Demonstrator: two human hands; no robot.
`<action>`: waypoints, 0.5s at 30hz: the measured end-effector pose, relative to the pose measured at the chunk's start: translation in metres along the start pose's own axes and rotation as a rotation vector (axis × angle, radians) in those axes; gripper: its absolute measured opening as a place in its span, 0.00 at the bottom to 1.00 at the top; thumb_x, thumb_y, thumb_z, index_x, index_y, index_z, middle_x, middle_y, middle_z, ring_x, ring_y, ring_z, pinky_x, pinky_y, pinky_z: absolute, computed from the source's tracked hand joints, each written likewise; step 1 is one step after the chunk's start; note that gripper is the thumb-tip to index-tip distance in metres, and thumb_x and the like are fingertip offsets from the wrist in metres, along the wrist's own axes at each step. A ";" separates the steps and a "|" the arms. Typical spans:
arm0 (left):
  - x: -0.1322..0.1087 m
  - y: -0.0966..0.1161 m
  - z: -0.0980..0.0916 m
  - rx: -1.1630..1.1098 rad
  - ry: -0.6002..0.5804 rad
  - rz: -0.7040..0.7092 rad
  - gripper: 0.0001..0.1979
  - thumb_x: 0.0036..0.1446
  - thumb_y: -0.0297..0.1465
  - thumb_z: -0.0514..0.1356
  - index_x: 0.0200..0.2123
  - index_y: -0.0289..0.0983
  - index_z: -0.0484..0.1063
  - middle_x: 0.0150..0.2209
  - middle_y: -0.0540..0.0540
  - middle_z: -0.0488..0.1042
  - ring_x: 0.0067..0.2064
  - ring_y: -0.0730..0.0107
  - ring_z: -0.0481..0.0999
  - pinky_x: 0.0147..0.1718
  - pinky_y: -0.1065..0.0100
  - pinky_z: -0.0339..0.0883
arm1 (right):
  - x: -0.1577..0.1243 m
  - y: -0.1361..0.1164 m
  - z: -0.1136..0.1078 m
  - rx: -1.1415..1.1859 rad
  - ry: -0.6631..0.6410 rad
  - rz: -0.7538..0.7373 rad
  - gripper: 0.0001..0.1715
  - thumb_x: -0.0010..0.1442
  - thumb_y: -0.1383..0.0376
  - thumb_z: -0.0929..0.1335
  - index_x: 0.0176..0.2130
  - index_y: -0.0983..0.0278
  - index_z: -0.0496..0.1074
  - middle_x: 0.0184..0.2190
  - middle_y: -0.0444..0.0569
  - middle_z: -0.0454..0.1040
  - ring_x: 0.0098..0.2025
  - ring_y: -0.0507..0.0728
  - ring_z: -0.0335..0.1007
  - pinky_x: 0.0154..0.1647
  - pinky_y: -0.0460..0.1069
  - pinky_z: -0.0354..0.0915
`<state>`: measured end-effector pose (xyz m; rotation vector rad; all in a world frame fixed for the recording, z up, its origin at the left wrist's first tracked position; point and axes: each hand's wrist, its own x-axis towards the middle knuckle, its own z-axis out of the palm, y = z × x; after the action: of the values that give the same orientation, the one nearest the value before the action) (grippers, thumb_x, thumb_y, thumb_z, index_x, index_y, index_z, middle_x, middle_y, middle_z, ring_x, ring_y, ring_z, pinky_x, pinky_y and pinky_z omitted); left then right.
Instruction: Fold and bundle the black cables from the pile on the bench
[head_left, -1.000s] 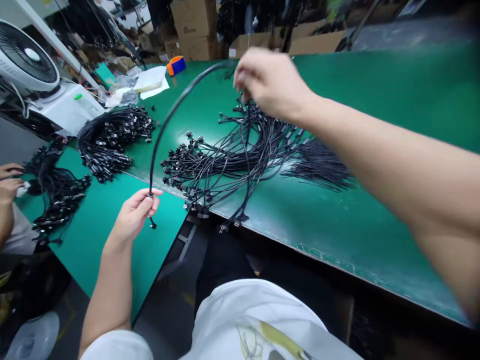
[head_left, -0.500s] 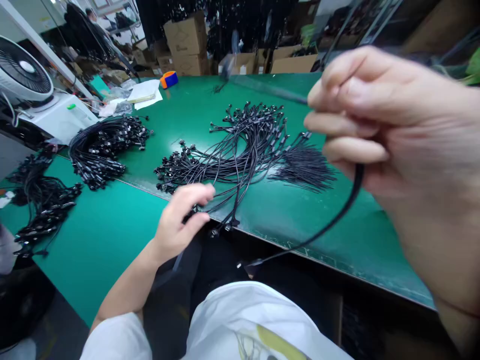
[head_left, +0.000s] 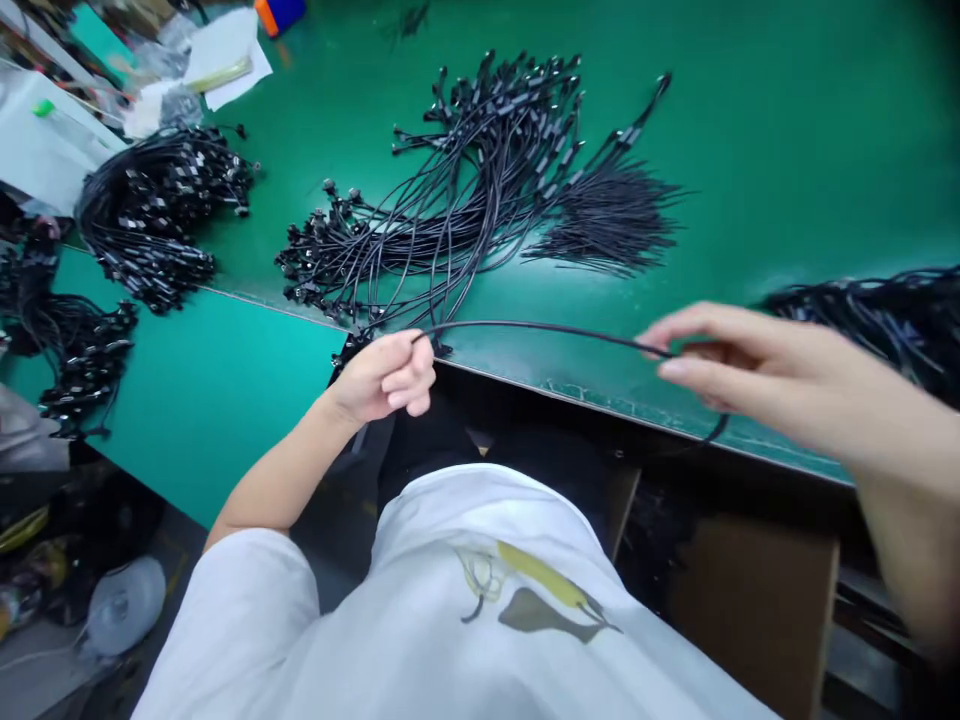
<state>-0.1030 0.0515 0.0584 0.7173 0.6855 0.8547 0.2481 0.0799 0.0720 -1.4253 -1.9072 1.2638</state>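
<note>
A single black cable (head_left: 525, 327) stretches level between my two hands, just above the front edge of the green table (head_left: 787, 170). My left hand (head_left: 386, 375) is closed round its left end, close to the connector tips of the big loose pile of black cables (head_left: 465, 200). My right hand (head_left: 750, 375) pinches the cable's right part between thumb and fingers, and the tail loops down behind that hand.
A second bundle of black cables (head_left: 150, 215) lies at the left, another bundle (head_left: 71, 350) on the lower green table, and more cables (head_left: 885, 310) at the right edge. Papers (head_left: 225, 55) and an orange-blue object (head_left: 279, 12) sit at the back left.
My view has tipped downward. My right hand has come down from face height to the table's front edge, and my left hand has closed on the other end of the cable.
</note>
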 end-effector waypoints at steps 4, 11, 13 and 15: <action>-0.005 0.017 0.004 -0.218 0.387 0.206 0.16 0.70 0.36 0.51 0.34 0.35 0.73 0.20 0.55 0.62 0.21 0.83 0.68 0.22 0.81 0.65 | -0.026 0.052 0.021 -0.471 0.224 -0.128 0.23 0.66 0.54 0.61 0.47 0.64 0.76 0.32 0.51 0.79 0.30 0.55 0.74 0.29 0.48 0.68; 0.022 -0.011 0.010 0.059 0.171 0.153 0.12 0.57 0.35 0.66 0.40 0.31 0.78 0.18 0.55 0.62 0.19 0.84 0.60 0.19 0.80 0.57 | -0.035 0.031 0.078 -0.946 0.237 -0.623 0.19 0.68 0.67 0.59 0.46 0.67 0.77 0.32 0.46 0.80 0.26 0.54 0.75 0.19 0.48 0.62; 0.018 -0.014 0.008 0.132 0.100 0.083 0.14 0.54 0.39 0.68 0.36 0.33 0.77 0.19 0.54 0.64 0.19 0.83 0.61 0.19 0.78 0.58 | -0.027 0.029 0.065 -0.870 0.261 -0.554 0.22 0.70 0.63 0.58 0.46 0.67 0.77 0.37 0.49 0.81 0.32 0.56 0.78 0.26 0.49 0.68; 0.005 -0.011 0.002 0.208 -0.013 0.049 0.17 0.53 0.44 0.67 0.30 0.34 0.75 0.20 0.52 0.68 0.17 0.81 0.63 0.17 0.76 0.59 | -0.022 0.038 0.037 -0.752 0.346 -0.347 0.27 0.71 0.56 0.56 0.48 0.66 0.77 0.42 0.54 0.80 0.40 0.58 0.79 0.37 0.50 0.70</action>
<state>-0.0946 0.0497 0.0496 0.9290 0.7545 0.8303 0.2469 0.0469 0.0257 -1.4104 -2.3362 0.1057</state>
